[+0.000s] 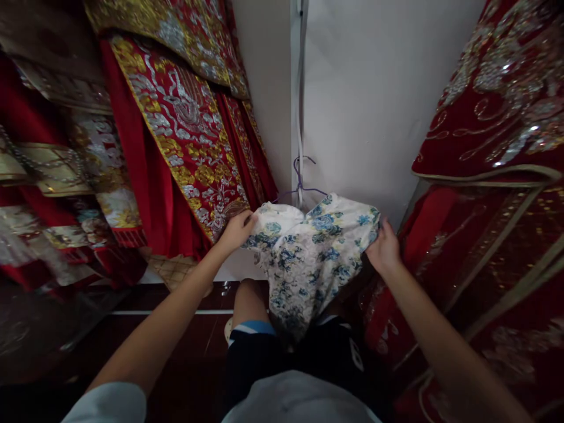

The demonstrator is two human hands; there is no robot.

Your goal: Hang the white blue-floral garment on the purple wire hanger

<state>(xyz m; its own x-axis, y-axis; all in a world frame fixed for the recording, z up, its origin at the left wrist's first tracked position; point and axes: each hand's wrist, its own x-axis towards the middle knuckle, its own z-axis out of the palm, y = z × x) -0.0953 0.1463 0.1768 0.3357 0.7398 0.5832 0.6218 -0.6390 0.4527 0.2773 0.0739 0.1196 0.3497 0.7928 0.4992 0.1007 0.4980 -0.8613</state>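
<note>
Purple hanger [299, 187] bearing floral garment [304, 252], dark floor [198, 341]

We've a pale short-slv. top [299, 399] over dk. shorts [251, 370], w/ blue-&-white trim [252, 326] at the shorts' L hem, white mark [356, 354] on their R leg.

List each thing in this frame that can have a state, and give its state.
Floral top, spread out, lower part hanging
Left hand, gripping one side of the top
Right hand, gripping the other side
Purple hanger, hook up, partly hidden by the top
Red-and-gold garment at left, hanging
Red sequined garment at right, hanging
</note>
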